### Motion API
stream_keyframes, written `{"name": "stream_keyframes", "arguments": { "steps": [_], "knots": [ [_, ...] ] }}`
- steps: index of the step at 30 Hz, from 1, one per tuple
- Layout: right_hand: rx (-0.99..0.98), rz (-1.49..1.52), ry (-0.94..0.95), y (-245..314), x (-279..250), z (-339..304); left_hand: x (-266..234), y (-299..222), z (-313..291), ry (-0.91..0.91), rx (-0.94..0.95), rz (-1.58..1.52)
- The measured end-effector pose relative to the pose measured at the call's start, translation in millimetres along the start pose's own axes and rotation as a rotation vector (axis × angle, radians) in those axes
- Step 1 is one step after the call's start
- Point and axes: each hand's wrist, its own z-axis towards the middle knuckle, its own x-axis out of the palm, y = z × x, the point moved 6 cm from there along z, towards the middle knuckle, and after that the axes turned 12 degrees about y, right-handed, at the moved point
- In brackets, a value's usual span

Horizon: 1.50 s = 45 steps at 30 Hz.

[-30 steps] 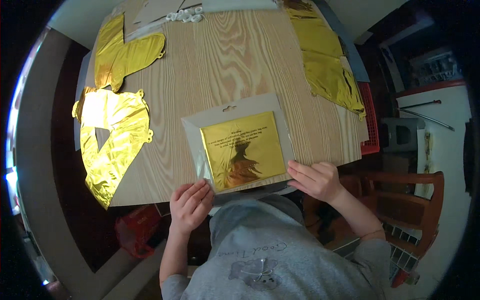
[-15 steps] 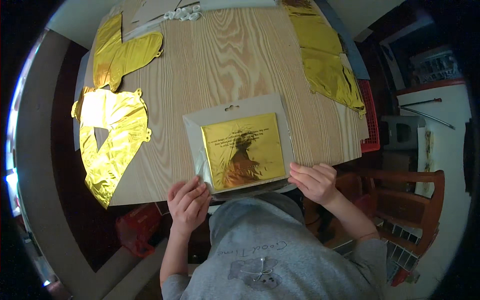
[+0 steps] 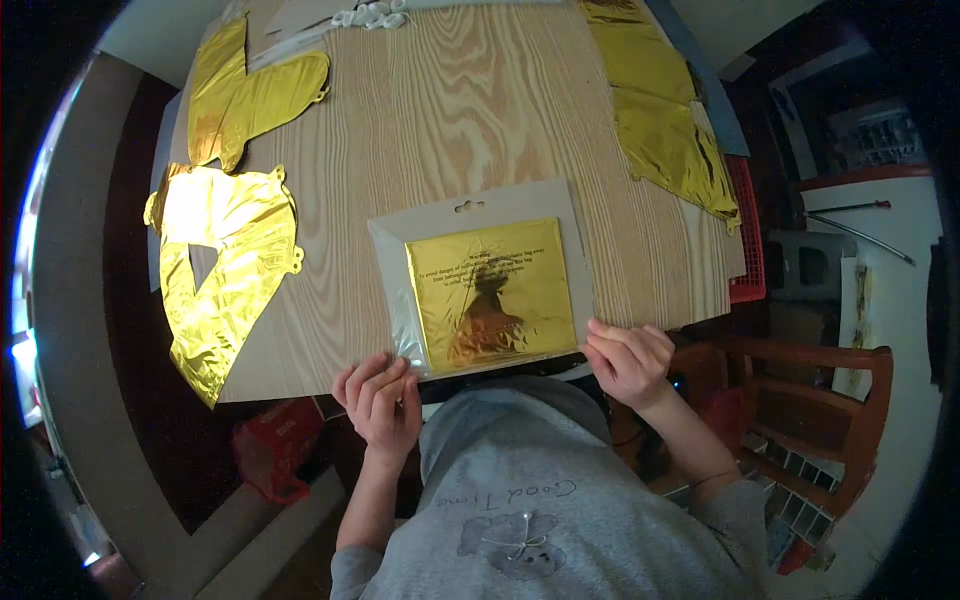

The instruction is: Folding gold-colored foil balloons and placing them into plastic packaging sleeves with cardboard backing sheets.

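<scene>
A flat clear plastic bag (image 3: 400, 300) with a pale card backing and a hang hole lies at the table's near edge. Inside it, a folded gold foil sheet (image 3: 490, 300) carries printed lines. My right hand (image 3: 630, 362) pinches the bag's lower right corner between thumb and fingers. At the lower left corner, my left hand (image 3: 380, 402) has curled fingers against the plastic, its thumb held close beside them. Spread on the left are two flat gold foil balloons, an upper one (image 3: 255, 105) and a lower one (image 3: 225, 290) with small tabs.
More gold foil (image 3: 665, 130) stretches along the table's right side. White ribbon rolls (image 3: 370, 15) sit at the far edge of the wood-grain table (image 3: 470, 110). A red basket (image 3: 745, 230) stands beyond the right edge, near a wooden chair (image 3: 850, 400). A red bag (image 3: 280, 450) is below, left.
The bag has shifted slightly right and away from me. My right hand keeps its corner; my left fingers have shifted at theirs, and the thumb now shows.
</scene>
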Motion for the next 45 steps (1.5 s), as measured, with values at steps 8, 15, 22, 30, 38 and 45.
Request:
{"name": "stream_keyframes", "arguments": {
  "steps": [8, 15, 22, 30, 38, 45],
  "knots": [
    [-0.003, -0.032, 0.0, 0, 1, -3, -6, -4, 12, 0.124, 0.029, -0.015],
    [-0.025, -0.041, 0.037, 2, -2, 2, -6, -3, 10, 0.184, 0.112, 0.0],
    [-0.009, -0.053, 0.021, 3, 0, 5, -6, -6, 11, 0.148, 0.045, -0.019],
    [-0.008, -0.06, -0.013, 1, 1, 5, -5, -5, 18, 0.115, -0.048, -0.052],
    [0.033, -0.045, -0.008, 2, 1, 6, -7, -9, 24, 0.085, -0.103, -0.057],
    [0.045, -0.056, -0.022, 3, 3, 6, -2, -10, 21, 0.015, -0.078, 0.028]
  ]
}}
